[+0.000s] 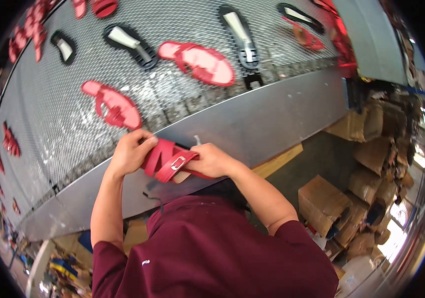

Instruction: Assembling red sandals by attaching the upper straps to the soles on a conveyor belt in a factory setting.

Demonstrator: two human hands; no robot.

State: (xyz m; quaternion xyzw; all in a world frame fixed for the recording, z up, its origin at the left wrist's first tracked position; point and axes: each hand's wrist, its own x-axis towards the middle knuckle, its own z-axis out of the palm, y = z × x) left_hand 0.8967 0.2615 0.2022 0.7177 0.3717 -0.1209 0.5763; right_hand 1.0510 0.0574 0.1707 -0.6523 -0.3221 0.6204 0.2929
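Observation:
A red strappy sandal [167, 160] with a pale buckle is held between my two hands, in front of the conveyor's metal side. My left hand [134, 151] pinches its left end, thumb on top of the red straps. Around its right end, beside the buckle, my right hand [213, 160] is closed; part of the sandal is hidden under those fingers. Just beyond my left hand a red sandal [115, 107] lies on the mesh belt, and another red sandal [200, 64] lies farther to the right.
The grey mesh conveyor belt [73, 116] carries black soles [130, 45] with pale middles and more red sandals. A metal side panel [272, 111] runs along its near edge. Cardboard boxes [324, 203] are stacked at the right. A grey-green machine housing [374, 42] stands at the far right.

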